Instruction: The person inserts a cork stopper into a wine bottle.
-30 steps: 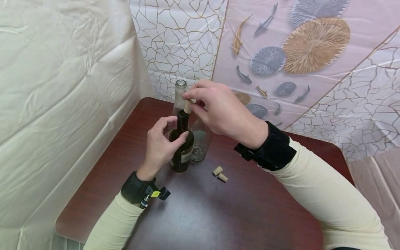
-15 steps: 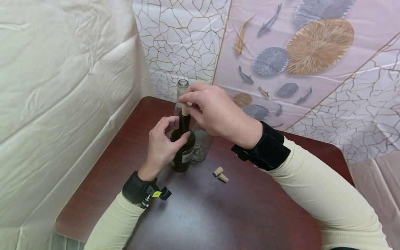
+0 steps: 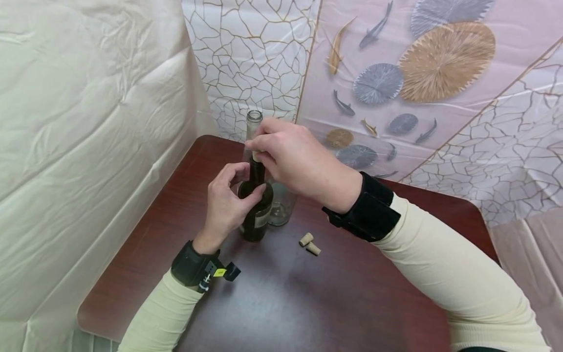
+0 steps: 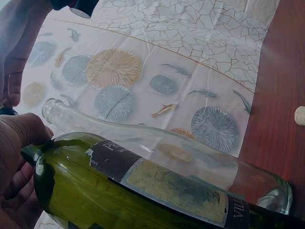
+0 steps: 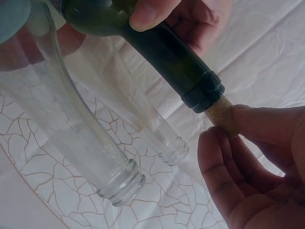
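Observation:
My left hand (image 3: 226,198) is curled round the neck and shoulder of a dark green wine bottle (image 3: 257,215), which stands on the table with a worn label. Thumb and fingers of my right hand (image 3: 303,164) pinch a cork (image 5: 221,114) at the bottle's mouth. In the right wrist view the cork's lower end sits in the mouth and a good part of it still shows outside. Beyond the green bottle are two clear glass bottles, a clear bottle (image 3: 254,124) at the back and another clear bottle (image 3: 282,208) partly hidden by my right hand.
Two loose corks, a cork (image 3: 306,239) and a second cork (image 3: 313,249), lie close together right of the green bottle on the dark red-brown table (image 3: 352,293). A patterned cloth (image 3: 378,122) hangs behind the table and a cream cloth (image 3: 110,122) runs along the left.
My right hand has moved slightly left and down, bringing the cork from above the bottle's rim into its mouth. My left hand keeps its grip on the bottle.

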Action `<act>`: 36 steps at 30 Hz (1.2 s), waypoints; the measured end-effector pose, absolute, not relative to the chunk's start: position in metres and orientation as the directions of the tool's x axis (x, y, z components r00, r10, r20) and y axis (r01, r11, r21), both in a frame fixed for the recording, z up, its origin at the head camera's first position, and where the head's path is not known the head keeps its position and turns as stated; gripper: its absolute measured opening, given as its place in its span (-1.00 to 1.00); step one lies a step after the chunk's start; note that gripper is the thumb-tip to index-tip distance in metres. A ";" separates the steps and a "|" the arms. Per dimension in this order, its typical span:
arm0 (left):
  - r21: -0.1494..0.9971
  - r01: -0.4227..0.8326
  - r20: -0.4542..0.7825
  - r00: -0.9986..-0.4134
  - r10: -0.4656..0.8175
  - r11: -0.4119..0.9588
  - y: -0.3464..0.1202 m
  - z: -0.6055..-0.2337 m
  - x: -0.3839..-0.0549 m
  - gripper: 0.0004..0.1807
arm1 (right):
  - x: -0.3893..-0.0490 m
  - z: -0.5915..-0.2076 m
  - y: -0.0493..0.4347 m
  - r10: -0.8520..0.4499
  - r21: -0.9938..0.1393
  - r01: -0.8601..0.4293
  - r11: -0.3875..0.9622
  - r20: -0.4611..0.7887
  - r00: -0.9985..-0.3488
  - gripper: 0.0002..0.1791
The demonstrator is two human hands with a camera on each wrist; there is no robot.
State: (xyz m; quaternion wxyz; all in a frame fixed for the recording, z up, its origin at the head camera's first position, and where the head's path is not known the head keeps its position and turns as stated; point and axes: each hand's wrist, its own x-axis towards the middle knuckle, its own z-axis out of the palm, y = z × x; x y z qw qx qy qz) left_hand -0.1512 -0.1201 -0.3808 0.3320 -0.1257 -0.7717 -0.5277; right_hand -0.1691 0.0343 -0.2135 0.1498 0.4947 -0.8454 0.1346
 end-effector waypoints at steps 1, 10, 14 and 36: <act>0.730 0.544 0.646 -0.747 -0.157 0.413 -0.120 -0.380 -0.151 -0.55 | -0.169 -0.215 0.034 -0.795 -0.074 -0.879 0.471 0.397 -0.459 -0.75; 0.705 0.573 0.679 -0.716 -0.163 0.418 -0.112 -0.356 -0.138 -0.59 | -0.169 -0.225 0.033 -0.781 0.008 -0.906 0.423 0.510 -0.360 -0.71; 0.705 0.569 0.677 -0.717 -0.165 0.423 -0.115 -0.362 -0.142 -0.59 | -0.170 -0.227 0.032 -0.776 0.014 -0.909 0.417 0.527 -0.348 -0.70; 0.707 0.556 0.663 -0.737 -0.135 0.436 -0.121 -0.381 -0.151 -0.56 | -0.172 -0.208 0.038 -0.752 -0.122 -0.896 0.427 0.502 -0.427 -0.90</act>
